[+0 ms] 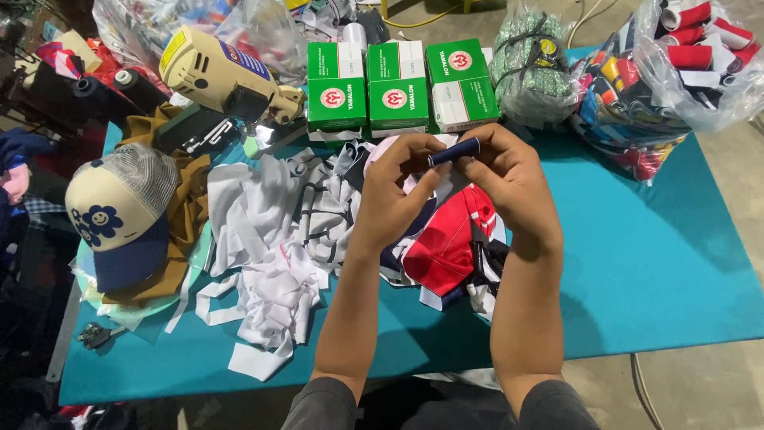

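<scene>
My left hand (395, 185) and my right hand (509, 177) are raised together over the teal table (652, 263). Between their fingertips they pinch a small dark blue cylinder (454, 150), held roughly level. The left fingers hold its left end, the right fingers its right end. Under the hands lies a pile of fabric scraps: a red piece (446, 239), dark blue bits and white strips (270, 263).
Three green and white boxes (395, 86) stand at the back. A cream electric cutting machine (215, 72) lies back left. A cream and navy cap (119, 209) rests on brown cloth at left. Plastic bags of coloured fabric (637, 95) and red-white rolls (700, 48) fill the back right.
</scene>
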